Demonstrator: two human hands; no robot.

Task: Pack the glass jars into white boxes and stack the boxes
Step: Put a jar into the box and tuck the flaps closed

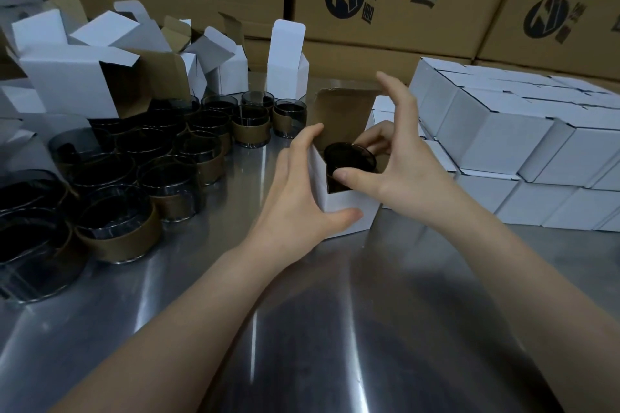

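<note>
An open white box stands on the metal table in the middle, its brown-lined lid flap up at the back. A dark glass jar sits tilted in its mouth, partly inside. My left hand grips the box's left wall, thumb on the front face and fingers over the left edge. My right hand holds the jar from the right, thumb on its near rim and lower fingers behind it, with the index finger raised by the flap.
Several dark glass jars with brown paper bands crowd the left of the table. Open empty white boxes stand behind them. Closed white boxes are stacked in layers at the right. Large brown cartons form the back wall.
</note>
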